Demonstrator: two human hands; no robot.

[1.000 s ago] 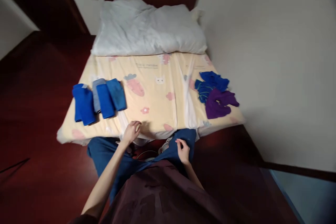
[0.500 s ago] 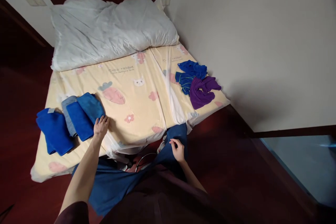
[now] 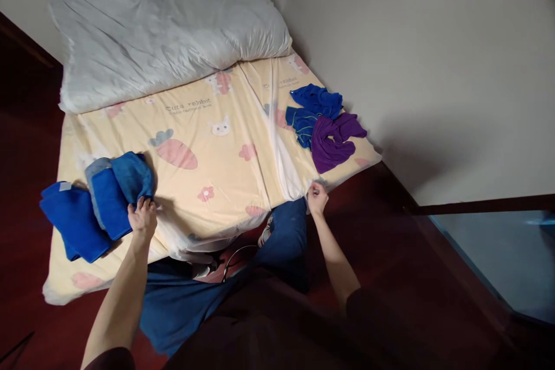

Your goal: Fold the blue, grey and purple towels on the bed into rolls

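Observation:
My left hand (image 3: 142, 217) rests with curled fingers on the near end of a folded mid-blue towel (image 3: 130, 176), one of several folded blue towels (image 3: 73, 219) lying side by side at the left of the mattress. My right hand (image 3: 317, 197) is closed in a pinch at the near edge of the yellow cartoon-print sheet (image 3: 225, 150). Further right, by the wall, lies a loose heap of crumpled blue cloths (image 3: 314, 110) with a purple cloth (image 3: 333, 141) on top.
A white duvet (image 3: 165, 29) is bunched across the head of the mattress. A pale wall runs along the right side. Dark red floor surrounds the mattress. My knees in blue trousers (image 3: 281, 234) touch the near edge.
My left hand has slid left onto the folded towels and pushed them slightly. My right hand has left my knee and reached the sheet's near edge. The view has swung left and down.

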